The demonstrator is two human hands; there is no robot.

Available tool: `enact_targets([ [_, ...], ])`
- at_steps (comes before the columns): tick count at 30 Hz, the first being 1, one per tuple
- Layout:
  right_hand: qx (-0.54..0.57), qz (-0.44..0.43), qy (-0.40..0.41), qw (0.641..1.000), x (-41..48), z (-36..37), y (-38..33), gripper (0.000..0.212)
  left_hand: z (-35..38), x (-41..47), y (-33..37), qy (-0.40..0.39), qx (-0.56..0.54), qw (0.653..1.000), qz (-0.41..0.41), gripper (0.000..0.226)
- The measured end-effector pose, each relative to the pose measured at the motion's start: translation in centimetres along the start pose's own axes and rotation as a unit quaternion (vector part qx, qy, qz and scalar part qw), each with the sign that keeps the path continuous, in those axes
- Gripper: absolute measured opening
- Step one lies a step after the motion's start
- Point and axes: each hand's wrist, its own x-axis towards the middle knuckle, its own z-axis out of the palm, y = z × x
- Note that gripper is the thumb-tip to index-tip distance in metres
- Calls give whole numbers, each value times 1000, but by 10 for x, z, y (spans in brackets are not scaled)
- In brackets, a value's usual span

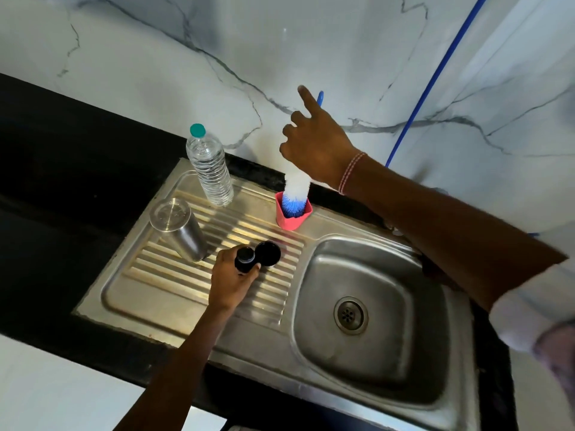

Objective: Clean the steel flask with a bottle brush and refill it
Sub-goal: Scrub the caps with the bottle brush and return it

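While the left hand (231, 283) grips the dark cylindrical flask (245, 259) upright on the ribbed steel drainboard (174, 287), its round black lid (268, 253) just right, the right hand (314, 147) clasps the blue-and-white bottle brush (295, 194), which stands in a pink plastic cup (292, 220) farther back. A teal-capped clear plastic bottle (210, 169) stands far left.

The left hand (233, 283) reaches in from below on a bare forearm, its fingers curled round the flask (245, 260). The right arm stretches across from the right, sleeve (529, 306) pushed up. The right hand (317, 147) grips the brush (297, 189), forefinger pointing up.
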Motion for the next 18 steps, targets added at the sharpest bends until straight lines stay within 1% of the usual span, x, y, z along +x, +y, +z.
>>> enact_targets([
  [1, -4, -1, -23, 1000, 2, -1, 2, 26, 0, -4, 2, 3, -6, 1000, 6, 48],
  [3, -10, -1, -43, 999, 5, 3, 6, 23, -1, -12, 7, 3, -7, 1000, 11, 50],
  [9, -3, -5, -22, 1000, 5, 16, 10, 5, -5, -23, 3, 7, -52, 999, -6, 52],
  [13, 18, 7, -7, 1000, -6, 7, 21, 20, -6, -26, 1, 10, -55, 998, -11, 48],
  [16, 17, 38, 2, 999, -21, 5, 36, 21, -6, -29, 1, 10, -55, 998, -17, 49],
  [18, 16, 75, 13, 997, -34, 3, 45, 18, -6, -31, 3, 9, -60, 998, -22, 51],
])
